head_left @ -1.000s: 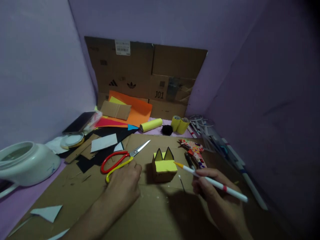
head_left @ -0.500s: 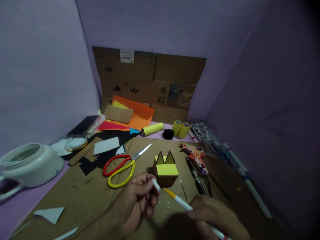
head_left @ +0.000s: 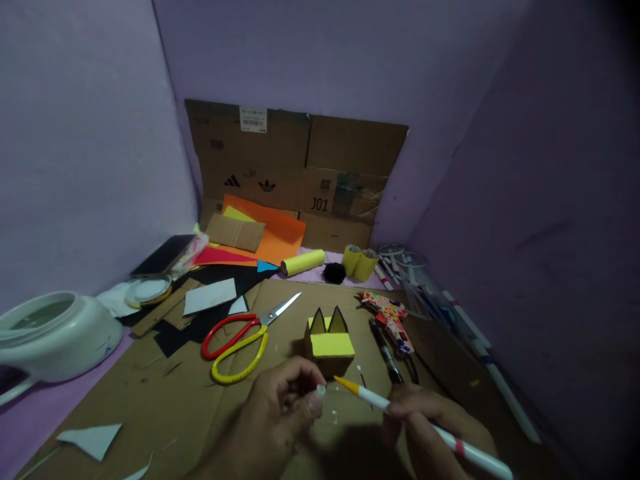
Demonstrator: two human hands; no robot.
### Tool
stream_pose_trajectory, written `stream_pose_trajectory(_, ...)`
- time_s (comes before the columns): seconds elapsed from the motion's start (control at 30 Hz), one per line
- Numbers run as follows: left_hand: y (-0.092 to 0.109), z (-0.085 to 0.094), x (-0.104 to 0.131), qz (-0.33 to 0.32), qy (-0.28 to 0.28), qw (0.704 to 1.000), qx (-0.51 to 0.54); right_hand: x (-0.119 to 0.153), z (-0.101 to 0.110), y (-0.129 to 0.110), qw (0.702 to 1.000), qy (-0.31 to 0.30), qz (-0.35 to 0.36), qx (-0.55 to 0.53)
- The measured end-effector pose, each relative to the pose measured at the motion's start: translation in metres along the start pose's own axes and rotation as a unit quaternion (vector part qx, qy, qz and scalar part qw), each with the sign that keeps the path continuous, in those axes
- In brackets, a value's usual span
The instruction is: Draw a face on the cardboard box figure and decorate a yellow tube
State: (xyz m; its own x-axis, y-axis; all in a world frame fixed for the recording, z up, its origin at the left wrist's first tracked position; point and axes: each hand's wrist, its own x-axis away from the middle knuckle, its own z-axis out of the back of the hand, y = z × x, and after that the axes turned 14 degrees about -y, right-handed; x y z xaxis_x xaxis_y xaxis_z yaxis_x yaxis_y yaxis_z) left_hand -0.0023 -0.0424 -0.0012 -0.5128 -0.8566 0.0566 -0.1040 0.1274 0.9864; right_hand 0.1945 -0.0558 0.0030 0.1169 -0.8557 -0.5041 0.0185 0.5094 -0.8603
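Observation:
My left hand [head_left: 280,413] pinches a small white cap [head_left: 321,392] between thumb and fingers. In my right hand [head_left: 435,427] is a white marker [head_left: 374,399] with an orange-yellow tip that points left, toward the cap but apart from it. Just beyond both hands stands a small cardboard box [head_left: 332,345] with a yellow top and two pointed, dark-edged ears. Scissors [head_left: 245,337] with one red and one yellow handle lie open to the left of the box. A black marker [head_left: 385,350] lies to its right.
A patterned glue gun [head_left: 390,317] lies at the right, near several markers. Yellow rolls [head_left: 303,263] and a black pompom [head_left: 335,272] are at the back. Paper and cardboard scraps [head_left: 210,297] and a white pot [head_left: 60,337] are at the left. Folded cardboard [head_left: 295,153] stands behind.
My left hand has turned, so the cap now points differently and is more covered by the fingers. The marker in my right hand has shifted slightly right, showing more of its barrel. The view has moved slightly.

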Motion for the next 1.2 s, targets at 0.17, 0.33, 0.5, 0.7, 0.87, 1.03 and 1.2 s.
stream_pose_trajectory(0.17,0.009,0.001,0.002,-0.007,0.015,0.985,-0.174,0.002,0.010,0.013,0.988,-0.017,-0.109,-0.107)
stream_pose_trajectory(0.33,0.013,0.003,0.004,-0.023,0.004,0.964,-0.265,0.000,0.011,0.017,0.983,-0.034,-0.136,-0.117)
stream_pose_trajectory(0.5,0.007,0.006,0.005,-0.042,-0.009,0.956,-0.289,0.001,0.006,0.016,0.983,-0.027,-0.155,-0.093)
stream_pose_trajectory(0.7,0.008,0.005,0.005,-0.062,-0.013,0.954,-0.292,0.003,0.004,0.016,0.983,-0.033,-0.165,-0.067)
stream_pose_trajectory(0.87,0.012,0.003,0.003,-0.077,0.002,0.960,-0.269,0.000,0.009,0.018,0.989,-0.098,-0.114,-0.012)
stream_pose_trajectory(1.03,0.010,0.006,0.004,-0.092,0.025,0.967,-0.236,-0.002,0.003,0.015,0.972,-0.152,-0.153,-0.096)
stream_pose_trajectory(1.2,0.004,0.007,0.008,-0.170,0.018,0.936,-0.307,-0.001,-0.014,0.006,0.919,-0.079,-0.259,-0.286)
